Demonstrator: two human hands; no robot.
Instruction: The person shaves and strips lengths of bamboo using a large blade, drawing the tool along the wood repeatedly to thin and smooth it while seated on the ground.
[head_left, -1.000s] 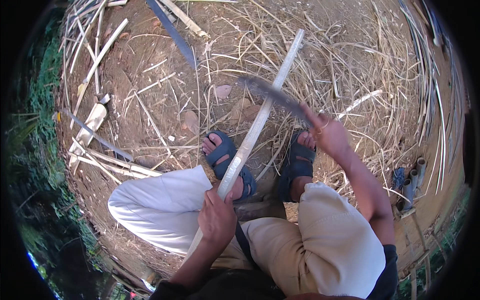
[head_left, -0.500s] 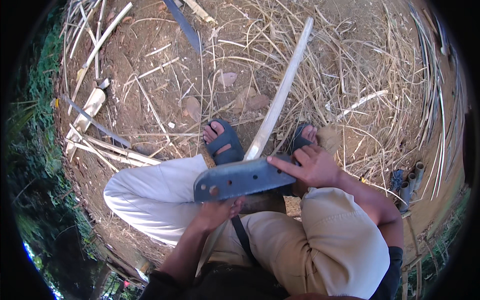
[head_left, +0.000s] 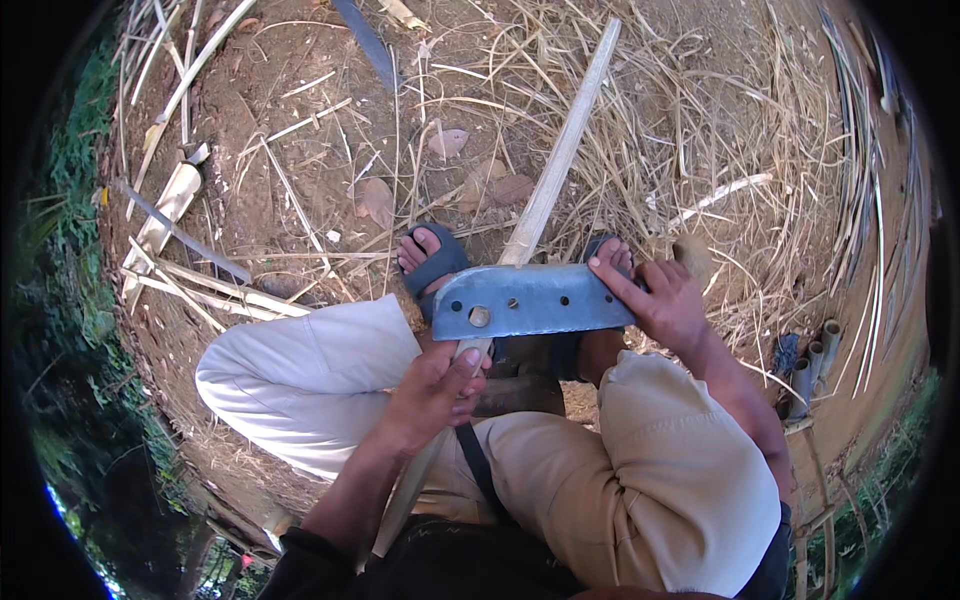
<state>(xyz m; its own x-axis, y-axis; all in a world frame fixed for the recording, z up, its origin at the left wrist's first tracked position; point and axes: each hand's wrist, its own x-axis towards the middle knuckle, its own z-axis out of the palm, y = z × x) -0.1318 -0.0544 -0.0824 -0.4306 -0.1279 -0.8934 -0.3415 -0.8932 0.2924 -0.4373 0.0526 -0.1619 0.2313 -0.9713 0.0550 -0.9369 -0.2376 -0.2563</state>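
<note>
A broad dark cleaver-like blade with several round holes (head_left: 535, 302) lies crosswise over a long pale stick (head_left: 565, 150), which looks like split bamboo or wood. My right hand (head_left: 668, 300) is closed round the knife's handle, whose tan butt (head_left: 692, 258) pokes out beyond the fist; the index finger or thumb rests along the blade's end. Just below the blade, my left hand (head_left: 435, 395) is wrapped round the stick with the thumb on top. The stick's near end (head_left: 405, 500) runs back under my left forearm toward my body. The blade hides the stretch of stick beneath it.
My sandalled feet (head_left: 432, 262) are on the dirt just past the blade. Dry shavings (head_left: 680, 130) litter the ground. Another long blade (head_left: 368, 45) lies far off, and a narrow one (head_left: 185, 230) rests across split bamboo (head_left: 165, 215) at left. Short tubes (head_left: 815, 360) stand at right.
The blade has moved away from my body and to the right along the stick, with my right hand on it. More of my left hand and its thumb now shows.
</note>
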